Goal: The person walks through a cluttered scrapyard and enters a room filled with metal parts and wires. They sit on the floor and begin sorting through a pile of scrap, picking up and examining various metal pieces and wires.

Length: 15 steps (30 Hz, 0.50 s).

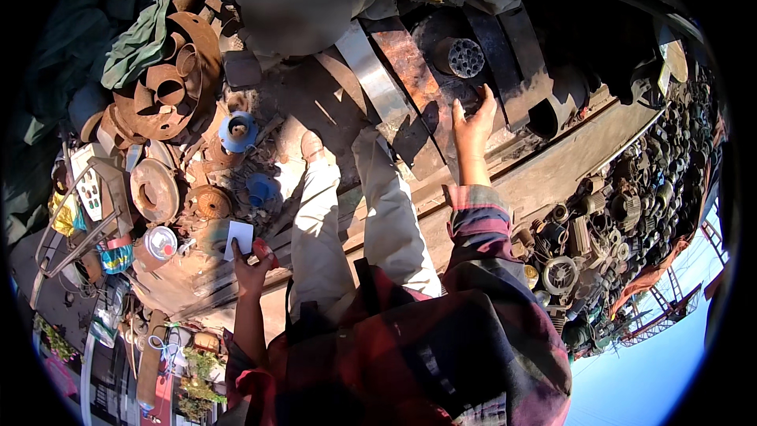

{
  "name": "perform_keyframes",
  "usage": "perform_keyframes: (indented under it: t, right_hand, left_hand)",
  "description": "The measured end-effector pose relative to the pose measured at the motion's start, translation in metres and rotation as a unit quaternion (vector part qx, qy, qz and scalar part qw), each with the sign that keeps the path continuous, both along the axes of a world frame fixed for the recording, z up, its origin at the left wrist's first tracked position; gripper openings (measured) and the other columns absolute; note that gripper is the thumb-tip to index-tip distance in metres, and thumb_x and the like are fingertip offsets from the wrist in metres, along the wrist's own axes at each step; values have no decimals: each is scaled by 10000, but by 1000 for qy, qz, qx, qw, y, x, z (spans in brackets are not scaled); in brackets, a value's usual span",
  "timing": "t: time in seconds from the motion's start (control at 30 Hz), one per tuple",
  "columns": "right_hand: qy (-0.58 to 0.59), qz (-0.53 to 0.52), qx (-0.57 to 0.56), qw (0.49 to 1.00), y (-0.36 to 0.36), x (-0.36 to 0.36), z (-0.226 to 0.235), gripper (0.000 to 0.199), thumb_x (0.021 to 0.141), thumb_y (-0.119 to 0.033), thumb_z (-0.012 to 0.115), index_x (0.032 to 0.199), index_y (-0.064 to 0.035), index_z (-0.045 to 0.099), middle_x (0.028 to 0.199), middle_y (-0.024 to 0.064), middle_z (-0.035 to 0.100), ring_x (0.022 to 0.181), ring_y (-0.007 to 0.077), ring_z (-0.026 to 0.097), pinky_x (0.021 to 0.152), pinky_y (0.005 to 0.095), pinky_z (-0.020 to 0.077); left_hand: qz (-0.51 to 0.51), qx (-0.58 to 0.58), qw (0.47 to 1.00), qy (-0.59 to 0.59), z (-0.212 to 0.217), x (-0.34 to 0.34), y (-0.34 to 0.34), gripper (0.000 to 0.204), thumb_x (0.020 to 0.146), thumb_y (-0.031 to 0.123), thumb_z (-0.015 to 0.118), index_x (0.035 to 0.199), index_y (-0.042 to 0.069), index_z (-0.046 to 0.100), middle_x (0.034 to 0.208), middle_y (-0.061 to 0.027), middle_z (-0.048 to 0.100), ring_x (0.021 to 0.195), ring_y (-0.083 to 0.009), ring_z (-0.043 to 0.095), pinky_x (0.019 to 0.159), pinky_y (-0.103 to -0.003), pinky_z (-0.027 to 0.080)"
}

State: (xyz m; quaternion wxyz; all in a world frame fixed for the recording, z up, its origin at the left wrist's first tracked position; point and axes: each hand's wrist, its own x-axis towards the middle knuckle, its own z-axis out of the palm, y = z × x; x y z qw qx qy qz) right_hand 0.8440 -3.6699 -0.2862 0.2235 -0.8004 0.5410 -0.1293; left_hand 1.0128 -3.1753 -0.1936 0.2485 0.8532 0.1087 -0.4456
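Note:
My left hand (252, 274) is closed on a small white card (239, 237) at the lower left. A small red thing (265, 252) shows against the fingers; its kind is unclear. My right hand (475, 126) reaches forward on the right with thumb and fingers apart, over dark metal. Something dark lies between the fingertips, too shadowed to make out. Just beyond stands a dark metal cylinder (466, 58), its round end full of holes. Near it, flat metal strips lie side by side, one rusty orange (404, 59) and one silvery (371, 71).
Rusty rings and flanges (169, 87), a blue metal part (238, 132) and a round disc (154, 190) crowd the left. A long beam (576, 162) runs diagonally across the right. Beyond it lies a heap of gears and machine parts (615, 221). Grey cloth (315, 0) hangs ahead.

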Motion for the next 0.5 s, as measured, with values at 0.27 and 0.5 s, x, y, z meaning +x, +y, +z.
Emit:
perform_keyframes:
  t: [0.27,0.5]
  right_hand:
    - [-19,144,587,796,220,-2,-10,455,764,-129,692,1149,-19,475,1029,113,552,954,201,551,792,304,456]
    - [-105,-29,786,609,285,74,-70,609,763,-180,723,1255,-11,407,1182,75,505,1083,175,484,937,295,383]
  left_hand:
    - [327,-205,914,127,-102,-7,-53,899,739,62,690,1393,-16,78,1156,-156,508,1031,-208,535,823,-369,484]
    - [651,-401,609,211,-172,-49,-79,366,826,136,641,1153,67,493,1126,-60,543,1020,-205,544,855,-374,467]
